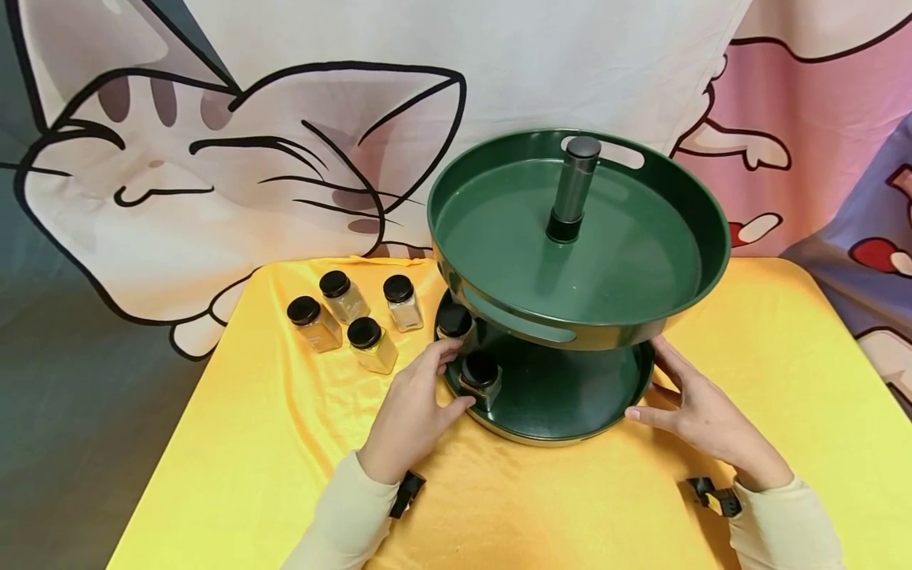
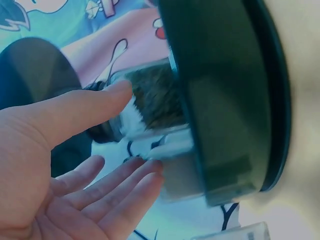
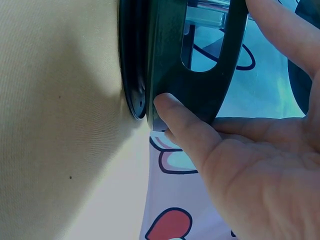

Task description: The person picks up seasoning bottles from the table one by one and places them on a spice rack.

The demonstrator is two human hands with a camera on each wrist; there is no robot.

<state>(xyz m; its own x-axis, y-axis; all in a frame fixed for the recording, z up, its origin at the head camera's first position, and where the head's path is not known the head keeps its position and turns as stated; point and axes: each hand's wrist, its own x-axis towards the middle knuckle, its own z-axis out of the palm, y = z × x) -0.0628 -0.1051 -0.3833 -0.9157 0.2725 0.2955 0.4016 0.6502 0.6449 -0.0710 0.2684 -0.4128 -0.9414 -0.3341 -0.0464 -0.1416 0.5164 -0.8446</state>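
Observation:
A two-tier green turntable stands on the table, its upper tray above a lower tray. Two black-lidded jars sit inside the lower tray's left edge: a near jar and a far jar. My left hand is beside them with fingers spread. In the left wrist view its thumb overlaps the jar of dark, leafy contents, the fingers extended below. At the lower tray's right side, my right hand touches the rim; in the right wrist view a fingertip rests against the tray's outer wall.
Several black-lidded jars stand on the yellow cloth left of the turntable, among them a jar with yellow contents and an orange-brown one. A dark metal post rises from the upper tray. A printed curtain hangs behind the table.

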